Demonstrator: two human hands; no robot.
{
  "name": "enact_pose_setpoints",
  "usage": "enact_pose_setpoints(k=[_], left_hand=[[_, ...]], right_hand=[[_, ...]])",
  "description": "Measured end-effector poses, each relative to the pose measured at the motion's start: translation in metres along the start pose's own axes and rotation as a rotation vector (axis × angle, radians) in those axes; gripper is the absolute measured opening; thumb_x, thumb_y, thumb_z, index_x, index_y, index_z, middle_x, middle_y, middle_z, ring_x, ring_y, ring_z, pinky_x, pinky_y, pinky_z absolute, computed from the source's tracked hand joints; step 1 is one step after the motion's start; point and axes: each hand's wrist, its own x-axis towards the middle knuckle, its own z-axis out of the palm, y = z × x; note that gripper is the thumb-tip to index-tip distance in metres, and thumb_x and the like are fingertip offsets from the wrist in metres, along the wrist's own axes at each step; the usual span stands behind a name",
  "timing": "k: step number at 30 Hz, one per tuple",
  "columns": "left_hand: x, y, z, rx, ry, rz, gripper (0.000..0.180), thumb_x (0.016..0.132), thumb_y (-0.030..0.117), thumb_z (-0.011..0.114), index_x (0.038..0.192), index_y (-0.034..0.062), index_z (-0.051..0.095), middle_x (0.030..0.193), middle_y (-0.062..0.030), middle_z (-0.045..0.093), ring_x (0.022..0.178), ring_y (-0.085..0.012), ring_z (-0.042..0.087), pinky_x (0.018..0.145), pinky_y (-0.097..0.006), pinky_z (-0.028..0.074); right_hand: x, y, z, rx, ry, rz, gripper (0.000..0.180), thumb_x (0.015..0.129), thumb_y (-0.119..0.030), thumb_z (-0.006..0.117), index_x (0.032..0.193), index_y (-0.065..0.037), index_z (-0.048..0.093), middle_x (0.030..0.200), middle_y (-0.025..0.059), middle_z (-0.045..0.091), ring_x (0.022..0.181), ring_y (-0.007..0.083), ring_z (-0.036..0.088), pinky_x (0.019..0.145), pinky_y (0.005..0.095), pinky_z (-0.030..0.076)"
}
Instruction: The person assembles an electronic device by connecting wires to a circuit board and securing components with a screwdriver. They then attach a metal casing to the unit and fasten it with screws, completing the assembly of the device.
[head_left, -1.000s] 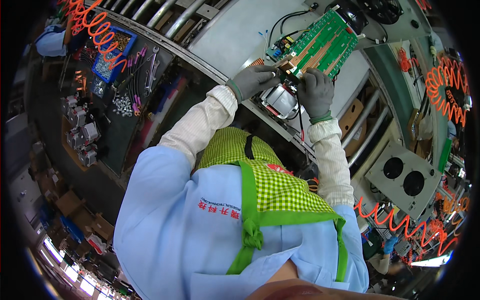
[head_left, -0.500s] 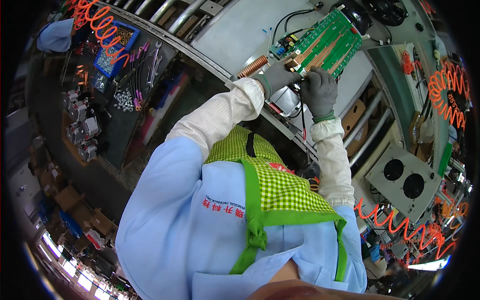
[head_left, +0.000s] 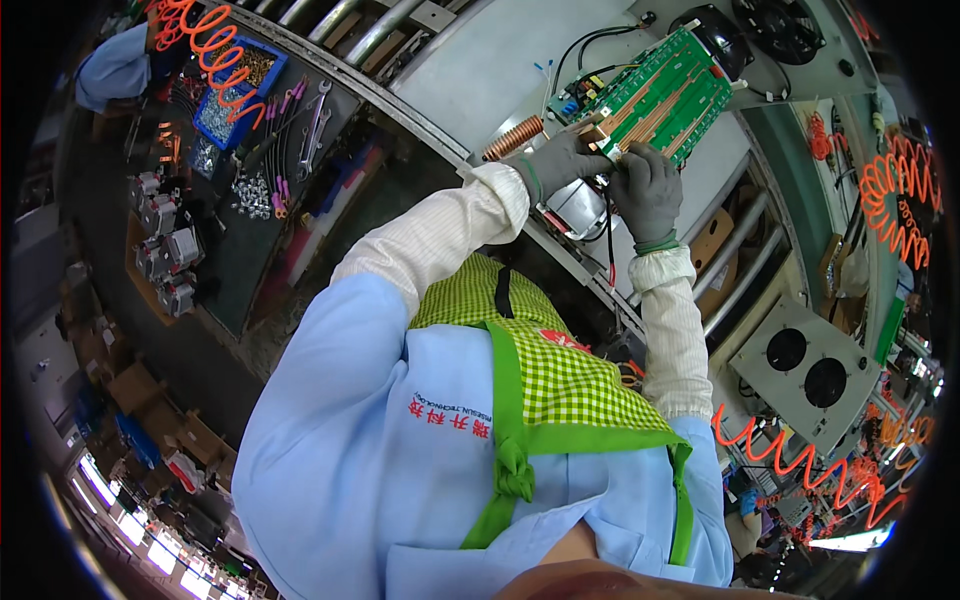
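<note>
A long green circuit board (head_left: 672, 95) with copper-coloured strips lies slantwise in a grey metal housing (head_left: 470, 75). Both my hands, in grey gloves, work close together at its near end. My left hand (head_left: 560, 166) reaches in from the left, its fingers closed at the board's near corner. Beside it my right hand (head_left: 648, 196) has bent fingers drawn together at the same end. Whatever small part they grip is hidden by the gloves. Just below sits a rounded silver component (head_left: 578, 208) with dark wires. A copper coil (head_left: 514, 138) lies left of my left hand.
Black fans (head_left: 775, 30) sit at the housing's far right. On the left bench are blue bins (head_left: 222, 118) of small hardware, wrenches (head_left: 314, 130) and several motors (head_left: 170, 245). Metal rollers (head_left: 745, 265) flank the housing. An orange coiled hose (head_left: 893, 190) hangs at right, above a two-fan panel (head_left: 805, 365).
The view has shifted slightly, moving the surroundings a little to the right. Both hands remain at the board's near end, with only a small shift of the right hand.
</note>
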Motion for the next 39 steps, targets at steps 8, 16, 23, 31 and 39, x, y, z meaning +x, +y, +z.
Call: enact_pose_setpoints(k=[8, 16, 23, 31, 39], left_hand=[[0.008, -0.02, -0.009, 0.057, -0.058, 0.003, 0.041, 0.088, 0.016, 0.067, 0.125, 0.0014, 0.058, 0.111, -0.0089, 0.067, 0.101, -0.0152, 0.062, 0.092, -0.03, 0.048], [-0.009, 0.004, -0.043, -0.007, -0.159, -0.174, 0.04, 0.092, 0.006, 0.048, 0.13, -0.0044, 0.052, 0.118, -0.0143, 0.061, 0.108, -0.0166, 0.059, 0.096, -0.027, 0.047], [-0.035, -0.003, -0.056, -0.338, -0.1, 0.004, 0.043, 0.09, -0.008, 0.037, 0.133, -0.0147, 0.04, 0.132, -0.0222, 0.049, 0.121, -0.024, 0.052, 0.106, -0.029, 0.044], [-0.033, 0.001, -0.051, -0.193, -0.012, -0.192, 0.035, 0.099, 0.014, 0.051, 0.129, -0.005, 0.05, 0.11, -0.0122, 0.064, 0.09, -0.0124, 0.062, 0.081, -0.024, 0.054], [-0.012, -0.006, -0.035, 0.146, 0.006, -0.07, 0.031, 0.096, 0.021, 0.06, 0.117, -0.0017, 0.062, 0.085, -0.0027, 0.064, 0.066, -0.0078, 0.057, 0.061, -0.023, 0.049]], right_hand=[[0.005, -0.004, -0.004, -0.011, 0.0, -0.031, 0.03, 0.068, -0.009, 0.072, 0.094, -0.011, 0.057, 0.102, 0.0048, 0.064, 0.094, 0.028, 0.063, 0.077, 0.0409, 0.049], [0.004, -0.008, -0.003, -0.046, 0.018, -0.01, 0.027, 0.068, -0.011, 0.071, 0.092, -0.012, 0.06, 0.1, 0.004, 0.066, 0.093, 0.027, 0.063, 0.076, 0.0412, 0.049], [0.004, -0.006, -0.001, -0.049, 0.01, -0.005, 0.026, 0.069, -0.011, 0.072, 0.092, -0.012, 0.061, 0.101, 0.0037, 0.066, 0.095, 0.0275, 0.063, 0.079, 0.0412, 0.05], [0.008, -0.01, -0.007, -0.035, -0.034, 0.013, 0.027, 0.07, -0.01, 0.073, 0.094, -0.011, 0.061, 0.102, 0.0064, 0.066, 0.097, 0.0293, 0.062, 0.082, 0.0415, 0.051], [0.006, -0.008, -0.003, -0.034, 0.024, -0.005, 0.025, 0.069, -0.012, 0.072, 0.092, -0.012, 0.06, 0.098, 0.0037, 0.065, 0.094, 0.0272, 0.063, 0.076, 0.0414, 0.049]])
